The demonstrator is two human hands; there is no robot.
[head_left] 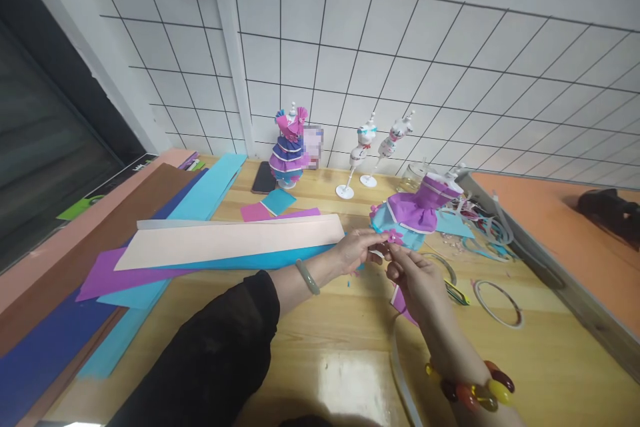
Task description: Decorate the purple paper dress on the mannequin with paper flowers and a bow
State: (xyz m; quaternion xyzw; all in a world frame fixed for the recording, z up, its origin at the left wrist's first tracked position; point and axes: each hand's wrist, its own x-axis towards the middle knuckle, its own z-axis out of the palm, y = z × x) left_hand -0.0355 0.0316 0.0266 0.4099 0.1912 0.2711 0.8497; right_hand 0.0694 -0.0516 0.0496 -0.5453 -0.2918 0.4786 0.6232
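Spreading over the left end of the tabletop (pixel 310 337) are coloured paper strips (pixel 197 190), with a cream sheet (pixel 235 239) across them toward the middle. Near the back edge lies a dark phone (pixel 263 178); beside it a ruffled dress form (pixel 289 153) stands before a small panel (pixel 314 145), too blurred to read. The left hand (pixel 357 249) is curled, its forefinger touching a pink flower (pixel 395 237); whether it grips, I cannot tell. Two white mannequins (pixel 363 138) stand along the back edge. The purple-and-blue dress (pixel 404 209) tilts, its long axis slanting: neck toward the back right corner, hem toward the middle. The right hand (pixel 419 278) pinches thumb and forefinger together just below the flower. A pale ring (pixel 511 325) lies near the right edge.
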